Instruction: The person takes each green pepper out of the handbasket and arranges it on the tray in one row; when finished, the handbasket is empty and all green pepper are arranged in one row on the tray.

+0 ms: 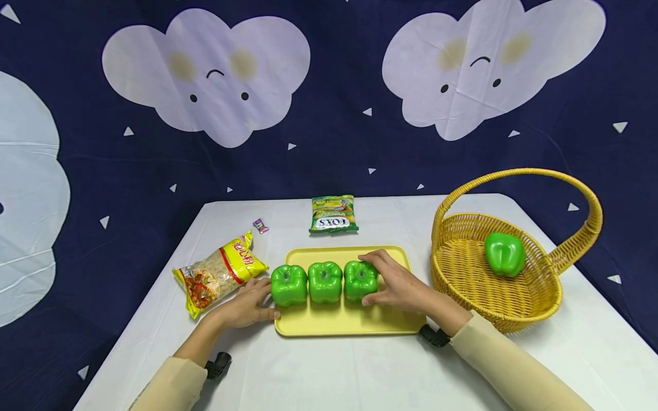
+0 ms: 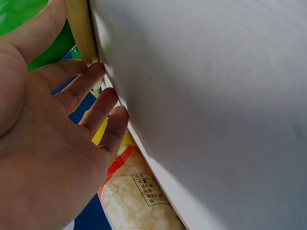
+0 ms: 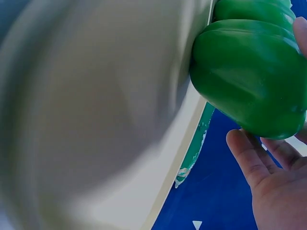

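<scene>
Three green bell peppers stand side by side in a row on a yellow tray [image 1: 360, 325], stems up: a left one [image 1: 289, 285], a middle one [image 1: 325, 282] and a right one [image 1: 360, 281]. My left hand [image 1: 249, 305] is at the tray's left end beside the left pepper, its fingers loosely bent and its thumb near the front. The left wrist view shows the palm of that hand with nothing in it. With fingers behind and thumb in front, my right hand [image 1: 398, 285] holds the right pepper, which fills much of the right wrist view [image 3: 249, 76].
A wicker basket [image 1: 552, 294] with a tall handle stands at the right, another green bell pepper [image 1: 505, 254] inside. Left of the tray lies a yellow-and-clear food bag [image 1: 221, 274]. Behind are a small purple candy [image 1: 260, 226] and a green Fox's packet [image 1: 333, 213].
</scene>
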The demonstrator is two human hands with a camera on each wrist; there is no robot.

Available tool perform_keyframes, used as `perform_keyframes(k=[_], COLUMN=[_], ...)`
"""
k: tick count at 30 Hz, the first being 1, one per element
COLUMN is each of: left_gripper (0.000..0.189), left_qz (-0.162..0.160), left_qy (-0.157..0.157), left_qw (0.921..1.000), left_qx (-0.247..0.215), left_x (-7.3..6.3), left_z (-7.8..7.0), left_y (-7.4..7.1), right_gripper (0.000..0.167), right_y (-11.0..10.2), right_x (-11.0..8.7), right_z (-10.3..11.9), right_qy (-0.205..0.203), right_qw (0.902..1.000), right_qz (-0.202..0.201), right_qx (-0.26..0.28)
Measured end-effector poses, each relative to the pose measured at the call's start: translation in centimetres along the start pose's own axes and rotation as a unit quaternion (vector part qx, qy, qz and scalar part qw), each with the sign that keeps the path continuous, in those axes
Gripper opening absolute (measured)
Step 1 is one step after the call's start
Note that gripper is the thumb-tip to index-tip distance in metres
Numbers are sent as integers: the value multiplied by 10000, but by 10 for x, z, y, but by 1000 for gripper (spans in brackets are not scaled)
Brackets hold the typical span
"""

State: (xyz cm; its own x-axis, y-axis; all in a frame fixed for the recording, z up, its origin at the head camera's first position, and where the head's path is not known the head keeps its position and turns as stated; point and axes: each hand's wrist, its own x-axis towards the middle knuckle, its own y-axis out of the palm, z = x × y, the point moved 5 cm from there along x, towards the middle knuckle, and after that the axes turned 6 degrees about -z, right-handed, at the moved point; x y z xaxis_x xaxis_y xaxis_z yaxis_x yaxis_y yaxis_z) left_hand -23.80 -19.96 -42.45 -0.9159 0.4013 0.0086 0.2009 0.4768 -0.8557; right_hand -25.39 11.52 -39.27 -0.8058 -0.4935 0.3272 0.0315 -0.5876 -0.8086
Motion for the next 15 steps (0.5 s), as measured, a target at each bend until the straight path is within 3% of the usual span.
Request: perform_keyframes(k=[9, 15], left_gripper=[73, 72], left_qz=[52, 37], left_qy=[-84, -66], left_qw=[9999, 9999], left_qx=[-55, -94], left_x=[0, 0], left_z=[1, 1], left_y=[1, 1], right_gripper=[88, 84], right_y=[-8, -23], right_x=[-2, -5], right_z=[0, 3], right_qy=[40, -190], right_qw=[10000, 9994], right_qz=[-78, -268], right_qx=[13, 54])
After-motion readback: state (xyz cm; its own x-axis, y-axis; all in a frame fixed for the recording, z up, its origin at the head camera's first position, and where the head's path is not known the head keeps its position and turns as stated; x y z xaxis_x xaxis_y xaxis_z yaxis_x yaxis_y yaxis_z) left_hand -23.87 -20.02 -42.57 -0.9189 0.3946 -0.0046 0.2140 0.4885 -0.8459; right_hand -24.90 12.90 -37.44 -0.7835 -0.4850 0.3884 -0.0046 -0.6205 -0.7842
